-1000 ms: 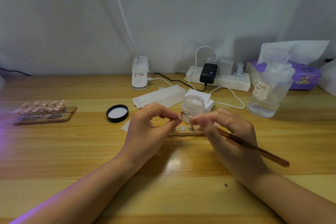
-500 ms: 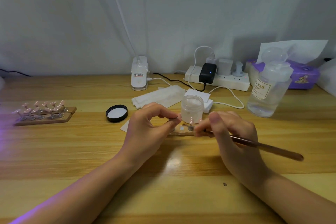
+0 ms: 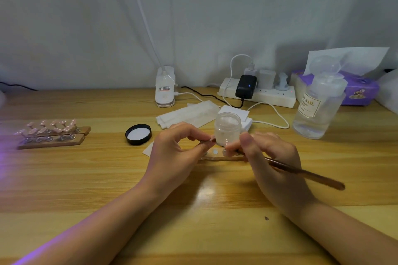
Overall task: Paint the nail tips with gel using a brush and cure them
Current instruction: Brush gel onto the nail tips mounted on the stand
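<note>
Fingers point(image 3: 205, 145) of the left hand point(image 3: 172, 157) are curled in a pinch on a small nail tip point(image 3: 212, 140), held up just in front of the open gel jar point(image 3: 227, 128). The right hand point(image 3: 273, 163) grips the brush point(image 3: 301, 172) like a pen, thumb and forefinger closed round the ferrule end, the handle trailing away to the right of the jar. Whether bristles touch the tip I cannot tell — the fingertips hide them.

A second ago the right hand sat tight against the left, the two sets of fingertips almost meeting in front of the jar. Since then it has drawn a little to the right and its thumb has lifted, so the wooden holder strip point(image 3: 221, 158) on the table below now shows its studs between the hands. The left hand has barely moved. The brush handle has swung flatter and then dipped again.

My reading: a short stroke, or a re-aim between strokes, on one tip — painting is under way, not finished. Well to the left of the jar a rack of pink tips point(image 3: 49, 133) rests on its own strips, and the jar's black lid point(image 3: 138, 134) lies just left of the jar. Curing comes later; a purple glow touches the far left edge of the table point(image 3: 193, 211), its source out of view.
</note>
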